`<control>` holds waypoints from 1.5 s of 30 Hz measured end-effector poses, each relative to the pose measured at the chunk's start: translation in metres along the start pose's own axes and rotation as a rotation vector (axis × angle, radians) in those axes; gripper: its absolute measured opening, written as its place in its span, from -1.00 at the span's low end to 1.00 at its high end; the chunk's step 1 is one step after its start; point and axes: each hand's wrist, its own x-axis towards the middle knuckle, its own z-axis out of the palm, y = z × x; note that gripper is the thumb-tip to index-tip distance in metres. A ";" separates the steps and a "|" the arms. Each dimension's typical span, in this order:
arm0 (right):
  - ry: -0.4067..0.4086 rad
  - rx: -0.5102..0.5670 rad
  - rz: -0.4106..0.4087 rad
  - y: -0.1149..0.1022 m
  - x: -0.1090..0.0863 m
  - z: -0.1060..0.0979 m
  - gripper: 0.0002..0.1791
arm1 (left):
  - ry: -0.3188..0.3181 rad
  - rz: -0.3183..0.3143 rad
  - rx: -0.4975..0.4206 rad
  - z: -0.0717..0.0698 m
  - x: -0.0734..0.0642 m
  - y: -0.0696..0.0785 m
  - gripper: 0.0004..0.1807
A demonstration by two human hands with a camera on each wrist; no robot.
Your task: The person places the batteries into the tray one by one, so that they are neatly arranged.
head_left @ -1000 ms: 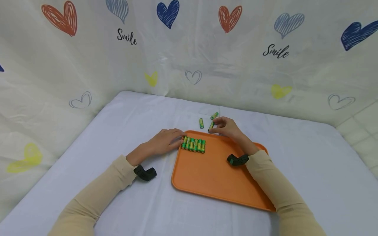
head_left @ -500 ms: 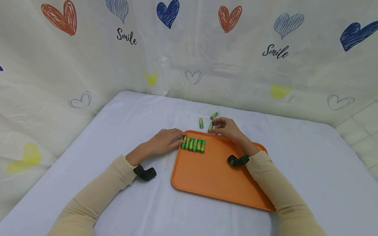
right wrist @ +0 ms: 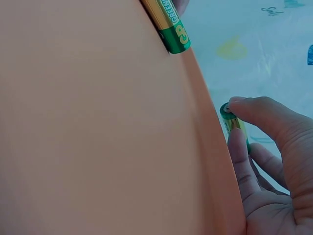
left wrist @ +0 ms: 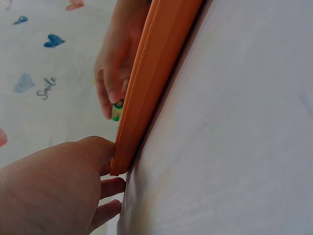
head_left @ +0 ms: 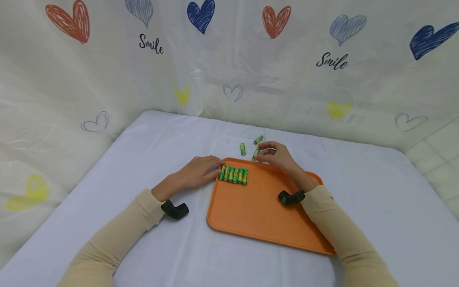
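Note:
My right hand (head_left: pixel 277 155), just beyond the far rim of the orange tray (head_left: pixel 265 215), pinches a green and gold AA-type battery (head_left: pixel 256 152). In the right wrist view the thumb lies on one end of this battery (right wrist: pixel 234 122), fingers along its side. My left hand (head_left: pixel 197 172) rests at the tray's far left corner, fingers extended, holding nothing. Its thumb touches the rim beside a row of several matching batteries (head_left: pixel 233 174) lined up side by side in that corner. From the left wrist, the left hand (left wrist: pixel 54 181) shows fingers just past the tray's edge (left wrist: pixel 146 73).
Two more batteries lie on the white cloth behind the tray: one upright in view (head_left: pixel 242 149), another slanted battery (head_left: pixel 258 139) farther back. A curtain printed with hearts (head_left: pixel 201 59) hangs behind the table. Each wrist wears a black camera mount (head_left: pixel 175 209).
The head view has shifted slightly. Both hands stay nearly in place, the right keeping its pinch on the battery.

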 end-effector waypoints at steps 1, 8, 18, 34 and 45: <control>0.002 0.001 0.000 0.000 -0.001 0.000 -0.46 | 0.000 0.000 0.002 0.000 0.000 0.000 -0.54; -0.007 -0.064 -0.002 -0.001 -0.008 0.000 -0.48 | -0.013 -0.010 -0.016 -0.001 -0.001 0.002 -0.53; -0.069 -0.020 -0.001 -0.012 -0.023 0.005 -0.46 | -0.002 -0.003 -0.005 0.000 -0.002 0.001 -0.55; -0.179 -0.062 -0.050 -0.014 -0.042 0.012 -0.47 | -0.013 -0.004 -0.001 0.000 0.001 -0.001 -0.53; -0.232 -0.079 -0.042 -0.013 -0.049 0.019 -0.48 | -0.012 -0.004 0.003 0.002 0.001 -0.003 -0.53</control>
